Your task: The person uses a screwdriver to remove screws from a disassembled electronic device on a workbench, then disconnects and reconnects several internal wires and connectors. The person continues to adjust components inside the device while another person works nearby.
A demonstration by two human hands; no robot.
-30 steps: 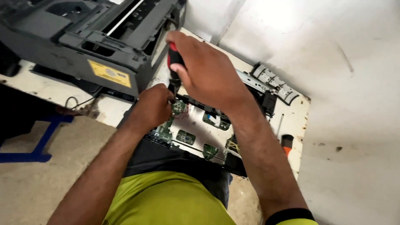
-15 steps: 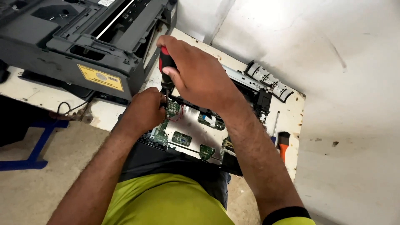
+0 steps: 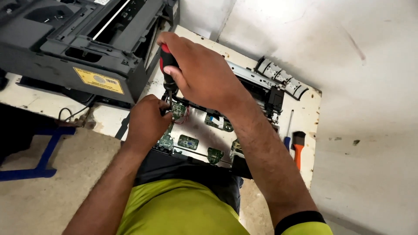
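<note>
- Right hand (image 3: 202,72) is wrapped tight around the red-and-black screwdriver (image 3: 166,69), handle up, shaft pointing straight down.
- The tip lands on the small green circuit board (image 3: 178,111), near the left edge of the metal plate (image 3: 200,130).
- Left hand (image 3: 146,122) sits just beside the shaft, fingers curled and pinched in at the tip; whether they grip anything, I cannot tell.
- The plate lies on the white table (image 3: 311,130), right in front of the person.
- Big grey printer (image 3: 78,48) stands to the left, touching nothing in hand.
- Two spare screwdrivers wait at the right: a blue-handled one (image 3: 288,130) and an orange-handled one (image 3: 298,148).
</note>
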